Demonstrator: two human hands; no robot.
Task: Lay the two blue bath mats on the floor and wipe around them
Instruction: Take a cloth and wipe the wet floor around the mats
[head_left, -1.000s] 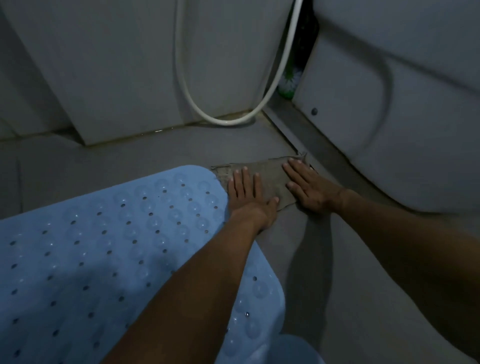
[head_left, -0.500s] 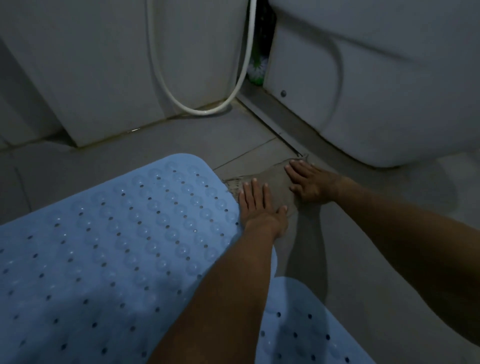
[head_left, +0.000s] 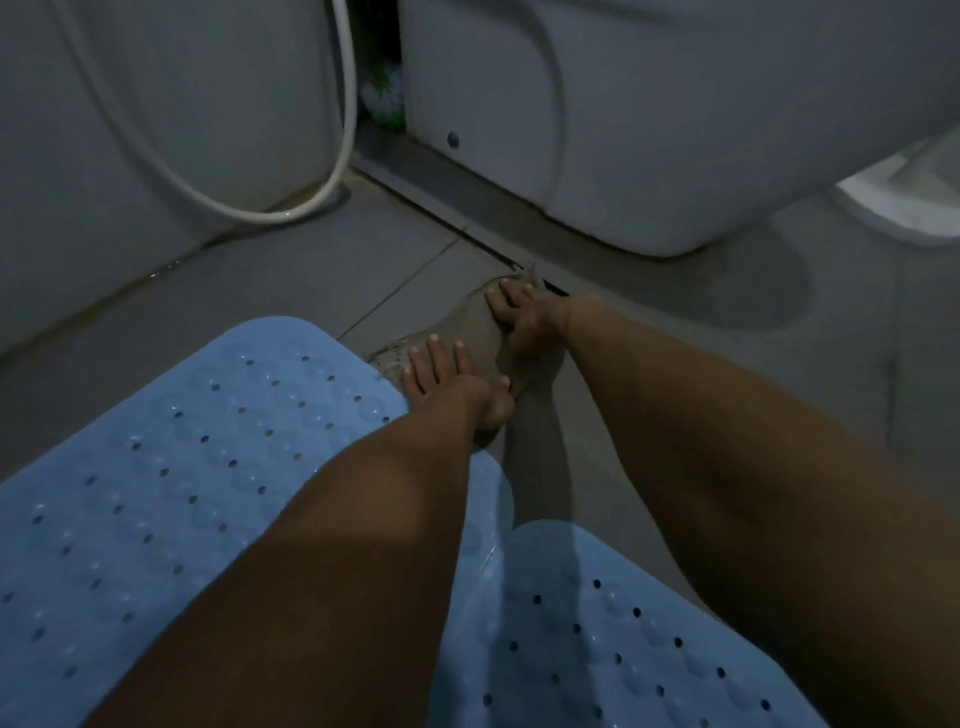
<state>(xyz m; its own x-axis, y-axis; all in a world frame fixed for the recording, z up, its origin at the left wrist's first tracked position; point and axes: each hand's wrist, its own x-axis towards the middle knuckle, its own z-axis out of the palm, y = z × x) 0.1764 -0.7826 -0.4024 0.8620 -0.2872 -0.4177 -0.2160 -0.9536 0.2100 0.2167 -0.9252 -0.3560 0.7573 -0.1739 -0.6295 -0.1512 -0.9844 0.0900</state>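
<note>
Where both hands press flat: left hand (head_left: 457, 387), right hand (head_left: 524, 325), fingers straight on brown cloth (head_left: 475, 325); blue mat (head_left: 182, 467) edge at 9 o'clock, long axis toward 7; second mat (head_left: 597, 639) at 6; bare floor (head_left: 311, 270) at 11

A white hose (head_left: 340, 130) hangs down the pale wall (head_left: 156, 104) and loops onto the grey tiled floor (head_left: 291, 280). A white toilet base (head_left: 597, 130) stands at the right, a dark screw cap (head_left: 453, 139) low on its side. In the gap between wall and toilet sits a green-and-white brush (head_left: 384, 104). A dark drain channel (head_left: 467, 205) runs along the toilet's foot.
</note>
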